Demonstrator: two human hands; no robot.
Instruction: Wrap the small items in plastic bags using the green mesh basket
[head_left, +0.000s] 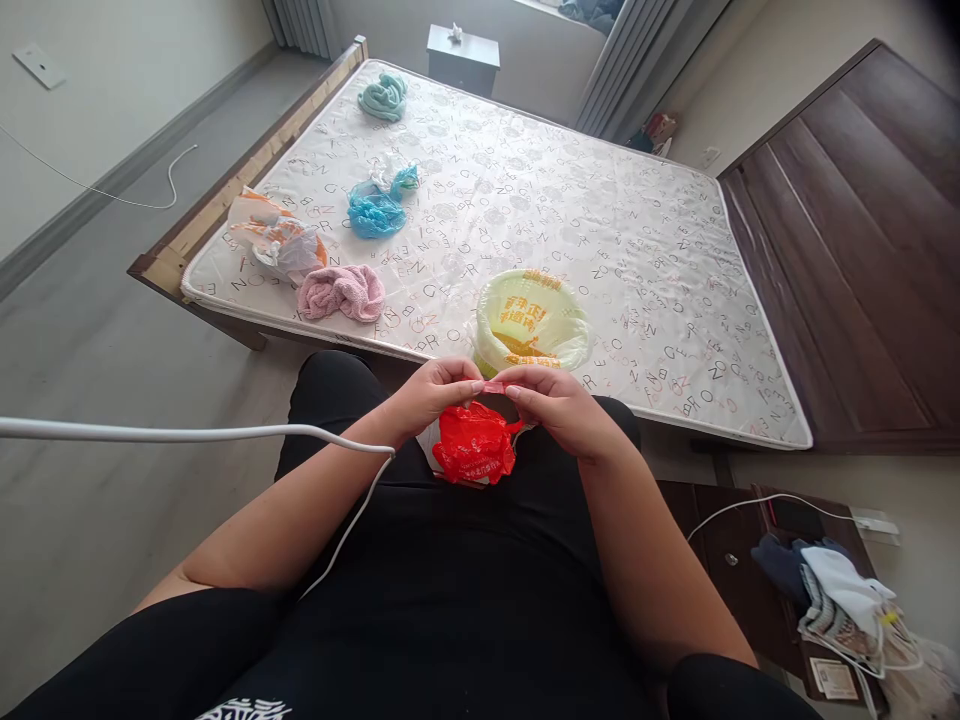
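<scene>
My left hand (444,388) and my right hand (551,402) meet above my lap, fingertips pinched. Between them they grip a twisted part of a red plastic bag (474,442), stretched into a short, shiny strip. The crumpled body of the bag, with pale printing on it, hangs or rests just below, over my dark-clothed thighs. Something pale and flat shows under its edges, but I cannot make it out. Just beyond the hands stands a bin lined with a pale yellow-green bag (574,320) with orange lettering.
On the lettered mattress (637,290) lie a pink towel (343,293), an orange-and-white plastic bag (277,235), a blue plastic bag (375,210) and a green cloth (383,97). A white cable (225,432) crosses my left forearm. Clothes (844,590) lie on a dark nightstand at right.
</scene>
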